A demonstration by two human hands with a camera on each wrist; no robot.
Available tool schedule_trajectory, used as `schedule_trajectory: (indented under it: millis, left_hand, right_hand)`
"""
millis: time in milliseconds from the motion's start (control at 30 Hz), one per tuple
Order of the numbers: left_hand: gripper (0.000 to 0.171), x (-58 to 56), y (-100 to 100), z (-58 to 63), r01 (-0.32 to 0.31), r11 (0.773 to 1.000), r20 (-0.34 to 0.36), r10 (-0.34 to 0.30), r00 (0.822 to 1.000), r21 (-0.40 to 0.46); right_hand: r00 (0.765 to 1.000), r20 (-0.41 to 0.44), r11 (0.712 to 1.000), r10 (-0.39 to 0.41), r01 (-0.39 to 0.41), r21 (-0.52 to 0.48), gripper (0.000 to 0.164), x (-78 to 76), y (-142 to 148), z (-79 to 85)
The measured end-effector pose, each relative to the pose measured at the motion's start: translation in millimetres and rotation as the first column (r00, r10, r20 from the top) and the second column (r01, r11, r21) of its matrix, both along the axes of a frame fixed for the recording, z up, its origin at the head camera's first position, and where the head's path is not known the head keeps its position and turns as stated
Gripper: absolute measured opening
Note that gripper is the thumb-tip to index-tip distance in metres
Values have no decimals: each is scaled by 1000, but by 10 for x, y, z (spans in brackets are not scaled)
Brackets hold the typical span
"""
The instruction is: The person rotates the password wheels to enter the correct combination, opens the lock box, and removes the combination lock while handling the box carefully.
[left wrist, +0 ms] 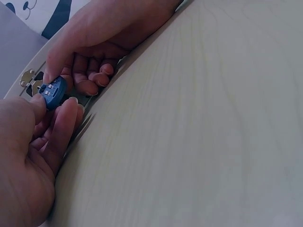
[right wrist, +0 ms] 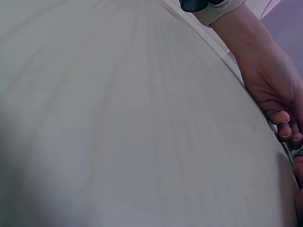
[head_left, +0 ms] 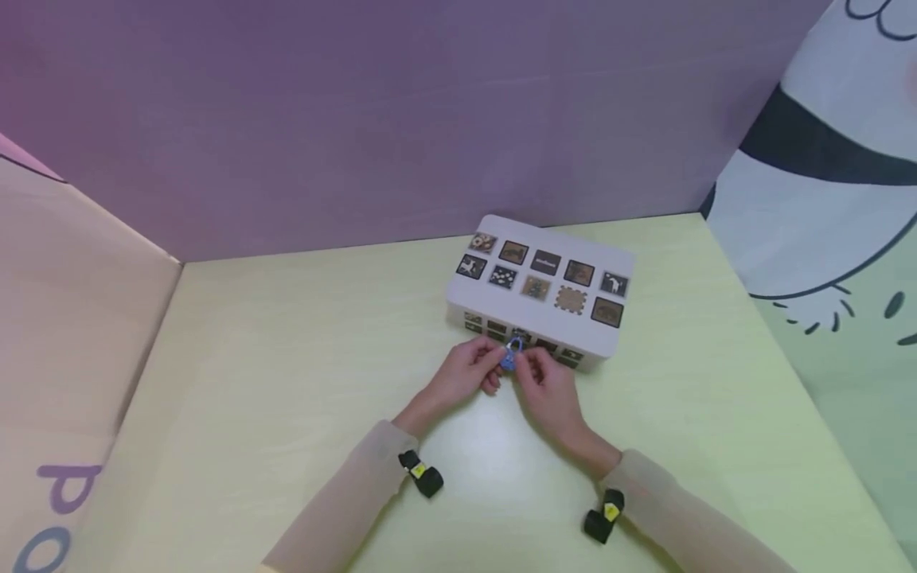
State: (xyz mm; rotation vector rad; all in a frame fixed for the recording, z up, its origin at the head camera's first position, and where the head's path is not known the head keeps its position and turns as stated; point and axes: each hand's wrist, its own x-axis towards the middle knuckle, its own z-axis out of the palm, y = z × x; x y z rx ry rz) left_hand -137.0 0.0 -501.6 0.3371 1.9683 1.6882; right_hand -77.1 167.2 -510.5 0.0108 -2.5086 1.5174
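Observation:
A small blue combination padlock (head_left: 509, 361) is held between both hands, close to the front of a white box (head_left: 530, 318) with picture squares on it. My left hand (head_left: 464, 371) pinches the lock from the left, thumb on its edge. From the other side, my right hand (head_left: 553, 395) grips it with thumb and fingertips. Number dials show on the blue padlock (left wrist: 55, 93) in the left wrist view, and its shackle points up toward the box in the head view. Behind it is a metal clasp (left wrist: 28, 77) on the box. The right wrist view mostly misses the lock.
The box stands on a pale wood-grain table (head_left: 286, 358) near its back edge. A purple wall (head_left: 358, 119) rises behind, with printed panels to the left and right. Dark bands with yellow marks circle both sleeves.

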Motion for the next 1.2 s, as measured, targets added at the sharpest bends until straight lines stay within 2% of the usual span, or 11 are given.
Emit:
schedule_trajectory:
  millis: [100, 367, 633, 1200]
  left_hand:
    - [21, -2, 3, 5, 5, 1000, 0, -5, 1000, 3]
    - [21, -4, 14, 13, -7, 1000, 1, 7, 1000, 5]
    - [20, -3, 10, 7, -5, 1000, 14, 5, 1000, 5]
    - [21, -8, 1, 4, -8, 1000, 15, 8, 1000, 5]
  right_hand:
    - [1000, 1, 1000, -5, 5, 1, 19, -1, 6, -4]
    - [998, 66, 995, -5, 12, -104, 25, 12, 22, 1]
    - [997, 81, 998, -17, 22, -66, 13, 15, 3, 36]
    - [999, 35, 1000, -6, 7, -26, 12, 3, -3, 10]
